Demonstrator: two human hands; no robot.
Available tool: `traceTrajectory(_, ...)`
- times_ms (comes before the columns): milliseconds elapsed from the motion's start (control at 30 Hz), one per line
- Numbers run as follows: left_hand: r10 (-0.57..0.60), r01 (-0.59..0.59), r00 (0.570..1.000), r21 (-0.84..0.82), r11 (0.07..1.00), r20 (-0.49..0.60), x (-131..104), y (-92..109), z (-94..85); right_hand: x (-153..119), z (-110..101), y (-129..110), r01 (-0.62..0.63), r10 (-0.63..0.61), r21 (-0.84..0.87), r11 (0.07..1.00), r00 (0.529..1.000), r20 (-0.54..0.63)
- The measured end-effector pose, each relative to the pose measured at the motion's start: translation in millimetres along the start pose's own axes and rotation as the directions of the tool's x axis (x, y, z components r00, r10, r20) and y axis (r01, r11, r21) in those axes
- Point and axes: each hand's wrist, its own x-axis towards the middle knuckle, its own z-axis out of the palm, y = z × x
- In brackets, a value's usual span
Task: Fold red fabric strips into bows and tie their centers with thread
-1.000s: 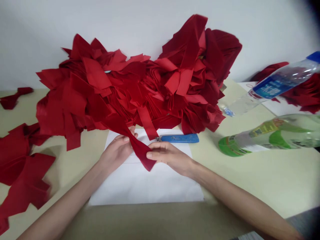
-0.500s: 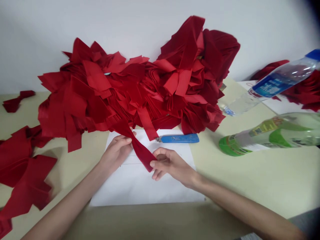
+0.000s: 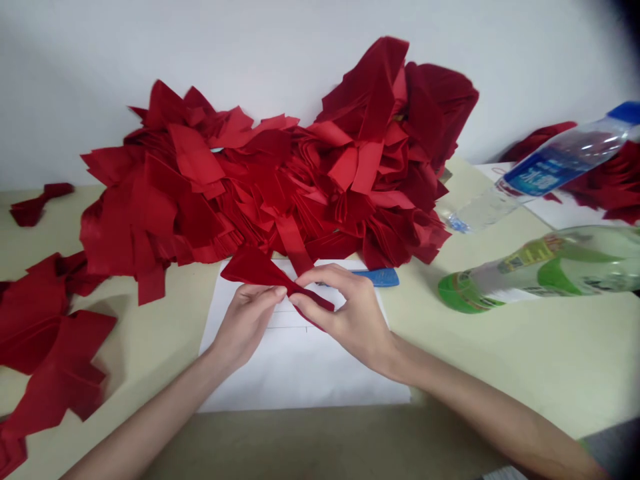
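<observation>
A strip of dark red velvet ribbon (image 3: 257, 265) is pinched together at its middle above a white paper sheet (image 3: 300, 380). My left hand (image 3: 253, 317) grips the ribbon at this gathered spot, thumb on top. Close against it, my right hand (image 3: 357, 310) curls thumb and forefinger around the same gather. The ribbon's left end fans out past my left fingers, while its right end lies under my right fingers and is partly hidden. Thin ruled lines show on the paper. Behind my right hand, a blue utility knife (image 3: 383, 277) is partly covered.
A large heap of red ribbon pieces (image 3: 270, 173) fills the back of the table against the wall. Gathered red bows (image 3: 60, 360) lie at the left. On the right rest a clear blue-labelled bottle (image 3: 545, 167) and a green-labelled bottle (image 3: 530, 267).
My right hand has moved from the ribbon's lower right end up to its middle, beside my left hand. The left hand has shifted right, and the ribbon is now bunched tighter.
</observation>
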Motion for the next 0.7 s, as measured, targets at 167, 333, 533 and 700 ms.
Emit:
traceTrajectory(167, 0.009, -0.009, 0.999, -0.002, 1.0, -0.032, -4.0, -1.8, 4.5, 1.5, -0.1, 6.4, 0.094, -0.094, -0.061, 0.994, 0.996, 0.001)
traceTrajectory(333, 0.002, -0.003, 0.999, -0.013, 1.0, -0.042, -7.4, -10.5, 6.0, 3.9, -0.8, 11.3, 0.119, -0.113, -0.106, 0.987, 0.992, 0.062)
traceTrajectory(533, 0.03, -0.033, 0.997, -0.041, 0.999, -0.076, -8.9, -16.8, 12.0, 10.3, -2.1, 18.9, 0.286, -0.257, -0.232, 0.93, 0.955, 0.148)
traceTrajectory(700, 0.095, -0.094, 0.995, 0.029, 0.995, -0.041, -8.2, -16.1, 14.4, 14.7, -7.9, 20.1, 0.327, -0.283, -0.214, 0.92, 0.935, 0.214)
